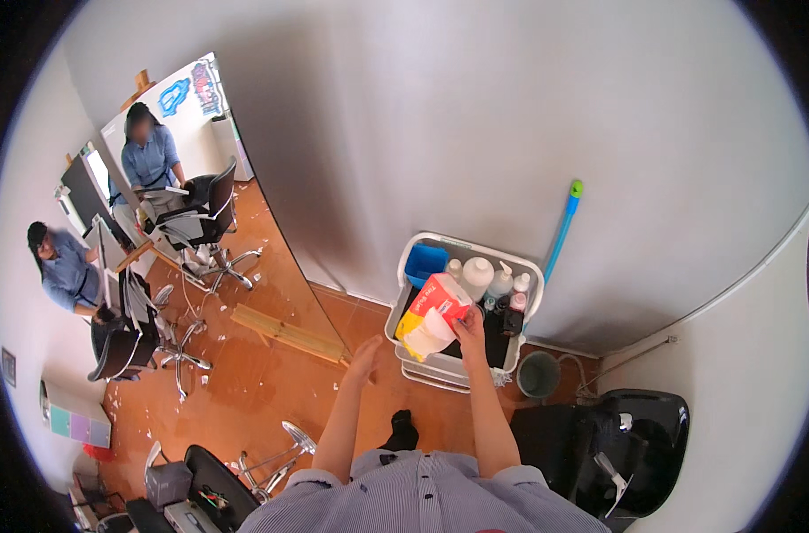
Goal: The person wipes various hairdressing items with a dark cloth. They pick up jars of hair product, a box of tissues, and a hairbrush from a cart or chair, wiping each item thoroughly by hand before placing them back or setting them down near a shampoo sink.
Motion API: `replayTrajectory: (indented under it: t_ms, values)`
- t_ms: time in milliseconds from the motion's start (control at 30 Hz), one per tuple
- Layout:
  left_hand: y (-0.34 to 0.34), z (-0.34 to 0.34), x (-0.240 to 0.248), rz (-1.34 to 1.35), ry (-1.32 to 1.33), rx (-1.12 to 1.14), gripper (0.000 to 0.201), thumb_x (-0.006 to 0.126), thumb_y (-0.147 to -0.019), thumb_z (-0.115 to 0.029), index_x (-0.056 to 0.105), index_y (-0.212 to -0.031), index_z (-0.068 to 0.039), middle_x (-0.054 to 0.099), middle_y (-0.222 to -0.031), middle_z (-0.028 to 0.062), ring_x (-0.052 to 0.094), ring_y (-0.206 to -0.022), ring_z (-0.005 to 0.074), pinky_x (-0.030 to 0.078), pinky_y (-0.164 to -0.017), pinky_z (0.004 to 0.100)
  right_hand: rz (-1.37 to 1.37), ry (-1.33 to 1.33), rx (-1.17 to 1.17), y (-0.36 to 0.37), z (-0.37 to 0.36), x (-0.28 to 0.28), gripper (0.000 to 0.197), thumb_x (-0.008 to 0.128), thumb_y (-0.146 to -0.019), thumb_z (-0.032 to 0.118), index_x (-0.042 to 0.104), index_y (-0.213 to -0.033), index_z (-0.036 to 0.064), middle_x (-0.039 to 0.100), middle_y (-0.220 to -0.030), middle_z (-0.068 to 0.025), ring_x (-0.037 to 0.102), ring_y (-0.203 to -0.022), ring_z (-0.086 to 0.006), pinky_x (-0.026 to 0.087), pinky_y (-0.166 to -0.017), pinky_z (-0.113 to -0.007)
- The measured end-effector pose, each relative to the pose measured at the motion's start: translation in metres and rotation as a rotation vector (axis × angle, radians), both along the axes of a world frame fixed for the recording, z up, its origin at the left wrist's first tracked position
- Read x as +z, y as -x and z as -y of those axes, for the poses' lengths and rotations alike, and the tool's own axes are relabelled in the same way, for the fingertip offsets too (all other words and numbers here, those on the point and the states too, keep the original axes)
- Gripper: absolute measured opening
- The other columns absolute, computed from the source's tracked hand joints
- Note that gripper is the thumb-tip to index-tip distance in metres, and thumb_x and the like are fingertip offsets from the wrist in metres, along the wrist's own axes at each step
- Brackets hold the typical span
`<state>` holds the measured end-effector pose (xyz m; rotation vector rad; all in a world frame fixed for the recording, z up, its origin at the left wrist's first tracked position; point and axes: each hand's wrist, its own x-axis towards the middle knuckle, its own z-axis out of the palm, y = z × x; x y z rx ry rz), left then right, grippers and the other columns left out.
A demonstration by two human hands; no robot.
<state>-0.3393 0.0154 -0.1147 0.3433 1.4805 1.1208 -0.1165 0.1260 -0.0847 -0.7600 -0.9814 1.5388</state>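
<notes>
My right hand (472,332) grips the right edge of a red, white and yellow tissue pack (435,298) with white tissue coming out of it. The pack is over a white-rimmed trolley (406,366). Lower and to the left, my left hand (364,360) hangs in the air with fingers stretched out and nothing in it. Behind the pack in the trolley stand several bottles, among them a large white bottle (478,272) and a white pump bottle (502,281). A blue bin (426,264) occupies the trolley's far left corner. The pack hides part of the trolley's top.
A blue pole with a green tip (562,229) leans on the wall. Right of the trolley stand a grey bucket (539,375) and a black wash basin (657,426). At left, a large mirror (244,213) reflects a co-worker (68,271) beside a salon chair (120,333). White scraps litter the floor.
</notes>
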Motion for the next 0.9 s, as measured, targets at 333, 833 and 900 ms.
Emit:
replayTrajectory:
  t_ms: [333, 833, 900]
  values:
    - [0.042, -0.079, -0.073, -0.121, -0.359, -0.151, 0.044, 0.057, -0.084, -0.004, 0.044, -0.126, 0.0, 0.047, -0.128, 0.0114, 0.045, -0.116, 0.0162, 0.037, -0.098, 0.0278, 0.197, 0.079, 0.114, 0.039, -0.061, -0.07, 0.05, 0.052, -0.086, 0.0, 0.029, -0.129, 0.008, 0.051, -0.118, -0.011, 0.05, -0.106, -0.017, 0.041, -0.091, -0.029]
    - [0.029, -0.168, -0.05, -0.695, -0.66, -0.436, 0.05, 0.057, -0.084, -0.015, 0.039, -0.128, -0.002, 0.047, -0.125, 0.0166, 0.047, -0.113, 0.0257, 0.039, -0.094, 0.0357, 0.437, 0.303, 0.211, 0.058, -0.095, -0.092, 0.04, 0.054, -0.084, 0.006, 0.045, -0.123, 0.0027, 0.06, -0.1, -0.0074, 0.056, -0.087, -0.0142, 0.044, -0.075, -0.025]
    - [0.024, -0.166, -0.053, -0.544, -0.529, -0.378, 0.056, 0.059, -0.083, -0.015, 0.033, -0.132, -0.004, 0.047, -0.123, 0.0188, 0.05, -0.109, 0.0279, 0.042, -0.09, 0.0375, 0.465, 0.347, 0.181, 0.059, -0.097, -0.101, 0.038, 0.054, -0.085, 0.008, 0.047, -0.121, 0.0019, 0.06, -0.097, -0.0076, 0.057, -0.084, -0.0143, 0.045, -0.072, -0.026]
